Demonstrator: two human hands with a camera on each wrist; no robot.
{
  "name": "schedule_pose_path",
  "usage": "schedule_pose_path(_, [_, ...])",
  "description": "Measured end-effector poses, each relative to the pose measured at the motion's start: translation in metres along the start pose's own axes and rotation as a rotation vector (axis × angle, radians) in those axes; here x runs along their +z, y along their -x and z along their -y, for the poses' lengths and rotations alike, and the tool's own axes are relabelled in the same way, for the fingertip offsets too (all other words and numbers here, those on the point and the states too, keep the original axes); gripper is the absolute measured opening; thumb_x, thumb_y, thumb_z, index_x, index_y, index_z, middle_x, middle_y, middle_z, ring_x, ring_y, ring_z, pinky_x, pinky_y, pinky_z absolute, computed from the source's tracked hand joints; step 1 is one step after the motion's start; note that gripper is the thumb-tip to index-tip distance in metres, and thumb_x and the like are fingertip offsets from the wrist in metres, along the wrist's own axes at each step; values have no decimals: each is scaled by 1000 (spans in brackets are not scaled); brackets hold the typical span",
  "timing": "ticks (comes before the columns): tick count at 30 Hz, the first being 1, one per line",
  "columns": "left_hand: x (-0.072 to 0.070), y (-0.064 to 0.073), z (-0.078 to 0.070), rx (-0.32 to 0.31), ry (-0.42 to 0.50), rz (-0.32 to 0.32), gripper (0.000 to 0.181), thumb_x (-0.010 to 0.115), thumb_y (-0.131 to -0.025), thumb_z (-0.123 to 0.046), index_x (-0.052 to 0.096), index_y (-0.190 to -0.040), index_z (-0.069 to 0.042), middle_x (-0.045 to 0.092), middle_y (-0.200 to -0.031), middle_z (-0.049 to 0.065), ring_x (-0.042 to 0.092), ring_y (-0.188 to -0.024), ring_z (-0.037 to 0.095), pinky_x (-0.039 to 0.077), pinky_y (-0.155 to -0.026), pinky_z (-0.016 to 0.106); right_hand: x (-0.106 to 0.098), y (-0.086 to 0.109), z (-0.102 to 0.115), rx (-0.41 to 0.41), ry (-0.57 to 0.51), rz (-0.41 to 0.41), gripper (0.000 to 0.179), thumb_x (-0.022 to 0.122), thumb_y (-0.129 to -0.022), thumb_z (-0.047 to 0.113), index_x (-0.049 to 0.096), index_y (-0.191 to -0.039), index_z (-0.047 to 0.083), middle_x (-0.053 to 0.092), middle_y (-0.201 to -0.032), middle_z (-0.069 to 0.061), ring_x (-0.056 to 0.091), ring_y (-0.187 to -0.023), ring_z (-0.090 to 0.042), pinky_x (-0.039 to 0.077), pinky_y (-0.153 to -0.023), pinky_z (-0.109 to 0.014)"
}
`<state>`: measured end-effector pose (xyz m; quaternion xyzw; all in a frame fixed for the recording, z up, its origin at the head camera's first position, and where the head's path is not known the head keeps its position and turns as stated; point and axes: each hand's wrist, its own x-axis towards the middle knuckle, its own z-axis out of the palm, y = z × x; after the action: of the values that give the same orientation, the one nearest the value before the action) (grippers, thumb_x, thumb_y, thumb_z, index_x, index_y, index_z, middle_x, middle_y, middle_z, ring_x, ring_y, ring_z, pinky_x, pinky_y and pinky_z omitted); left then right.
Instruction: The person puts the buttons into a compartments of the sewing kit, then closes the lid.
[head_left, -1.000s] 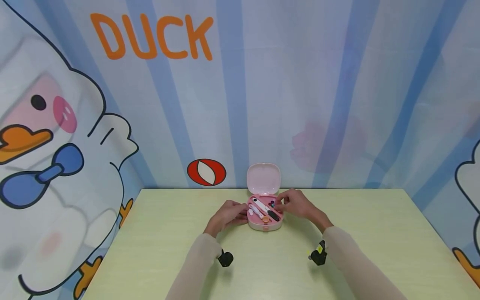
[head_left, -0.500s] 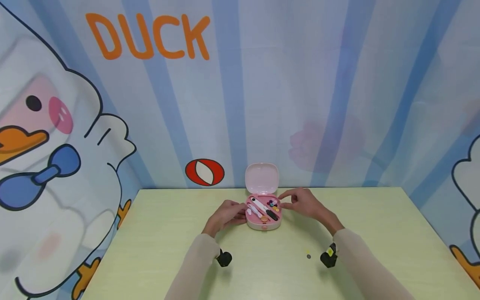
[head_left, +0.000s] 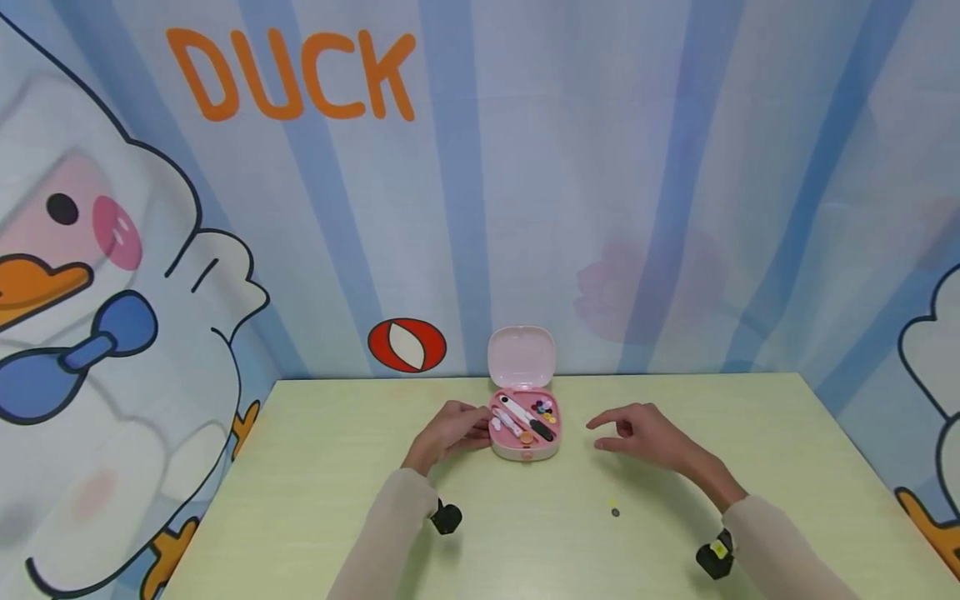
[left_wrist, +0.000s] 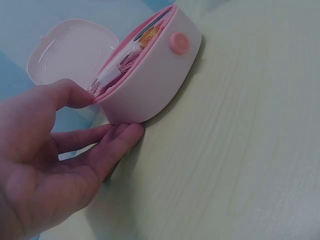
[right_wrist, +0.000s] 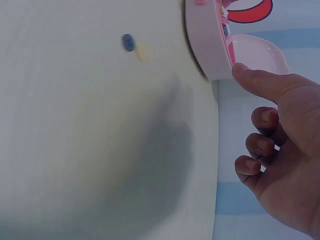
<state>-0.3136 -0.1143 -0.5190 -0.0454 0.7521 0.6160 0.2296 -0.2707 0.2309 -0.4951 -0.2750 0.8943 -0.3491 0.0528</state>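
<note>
A small pink-and-white sewing box stands on the table with its lid raised. Inside lie a slim white tool with a dark end, a white pen-like piece, a small orange disc and several coloured buttons. My left hand holds the box by its left side; in the left wrist view the thumb is at the rim and the fingers touch the lower wall. Right of the box, my right hand hovers with loosely bent fingers and nothing in them.
A dark button and a yellow button lie close together on the pale wooden table, front right of the box. Behind the table's back edge hangs a blue striped curtain with duck pictures.
My right hand has drawn back from the buttons' corner of the box, toward the right and front, uncovering the buttons inside. The left hand keeps its place on the box.
</note>
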Motion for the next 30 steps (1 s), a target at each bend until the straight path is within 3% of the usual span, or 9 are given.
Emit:
schedule_pose_path(7, [-1,-1,2,4,1,1,39,66,-102,-25,63,-127,5,71,-109,15,70,-94,23,62,-87,33,11,28,-1,-3,-58,63,28,79,-93,21,78,-117,6,36,-58,13,28,-55,-2,28,-52,-20])
schedule_pose_path(14, [-1,-2,2,4,-7,-1,39,66,-102,-25,63,-127,4,71,-108,15,70,-94,23,62,-87,32,23,49,-3,-21,-127,121,25,80,-92,22,80,-113,9,44,-62,13,31,-56,0,30,-53,-19])
schedule_pose_path(20, [-1,-1,1,2,-3,-6,38,66,-102,-24,62,-127,5,71,-108,15,70,-94,23,62,-86,32,35,61,-7,-69,-138,87,20,83,-89,23,82,-106,13,50,-68,14,36,-59,2,34,-54,-18])
schedule_pose_path(30, [0,-2,2,-2,8,-3,38,65,-102,-24,62,-127,5,71,-108,15,70,-93,22,62,-86,32,47,69,-10,-82,-96,-14,12,84,-88,23,81,-100,19,47,-66,16,36,-59,3,34,-53,-18])
